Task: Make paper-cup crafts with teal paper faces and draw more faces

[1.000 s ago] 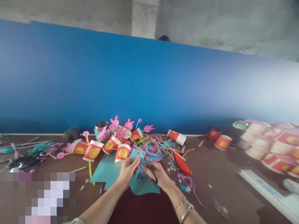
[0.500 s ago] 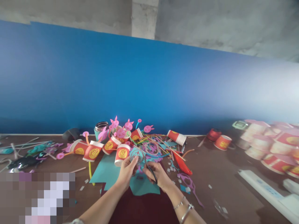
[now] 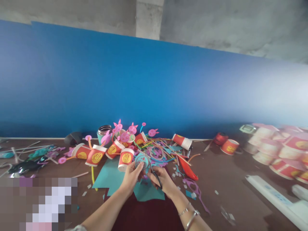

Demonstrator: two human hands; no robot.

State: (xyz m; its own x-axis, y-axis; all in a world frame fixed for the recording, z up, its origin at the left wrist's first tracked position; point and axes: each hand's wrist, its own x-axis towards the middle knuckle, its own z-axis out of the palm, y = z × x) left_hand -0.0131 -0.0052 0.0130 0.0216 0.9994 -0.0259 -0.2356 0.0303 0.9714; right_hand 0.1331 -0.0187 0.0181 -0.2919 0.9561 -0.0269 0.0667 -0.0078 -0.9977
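Observation:
Between the thumb and fingers of my left hand is a small piece of turquoise paper with a round face drawn on it. My right hand grips black-handled scissors, whose blades reach up along the right edge of the paper piece. Whether the blades are parted is too small to tell. Under both hands lie larger turquoise sheets with cut edges. A red and white paper cup stands just beyond my left hand.
Several cups with pink pig-face cutouts crowd the back, beside a turquoise flask. Straws and purple scraps pile up in the middle. A red balloon lies to their right. Stacked cups and a white power strip are at the right.
The turquoise paper piece has turned slightly in my left hand, and its drawn face sits a little differently against the scissors. Both arms stay almost where they were.

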